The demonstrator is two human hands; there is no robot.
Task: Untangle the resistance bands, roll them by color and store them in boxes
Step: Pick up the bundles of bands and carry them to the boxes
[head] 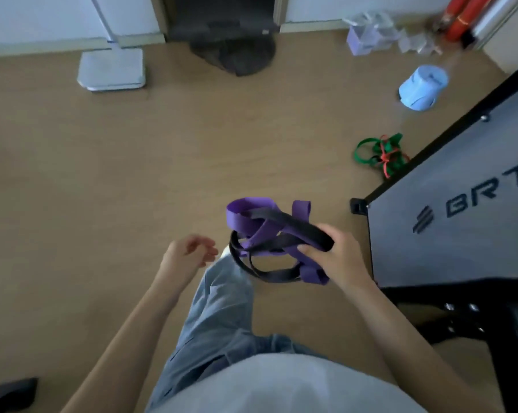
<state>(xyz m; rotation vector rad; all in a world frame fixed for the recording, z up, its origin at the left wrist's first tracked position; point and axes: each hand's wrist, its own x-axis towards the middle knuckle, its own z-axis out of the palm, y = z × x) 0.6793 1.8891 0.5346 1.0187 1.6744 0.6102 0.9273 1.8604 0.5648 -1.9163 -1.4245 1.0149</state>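
Observation:
A tangle of a purple band (251,214) and a black band (299,225) hangs in the air in front of me, above the floor. My right hand (338,257) grips this tangle at its right side, thumb over the black strap. My left hand (189,254) hovers just left of the tangle, fingers loosely curled, holding nothing. A second tangle of green bands (368,150) and red bands (386,162) lies on the wooden floor farther right, beside the table.
A grey table (448,186) with a black frame stands at the right. A light blue tub (421,87) lies tipped on the floor, a white scale-like base (111,70) stands far left, and a dark mat (233,55) lies by the doorway. My jeans-clad leg (216,308) is below.

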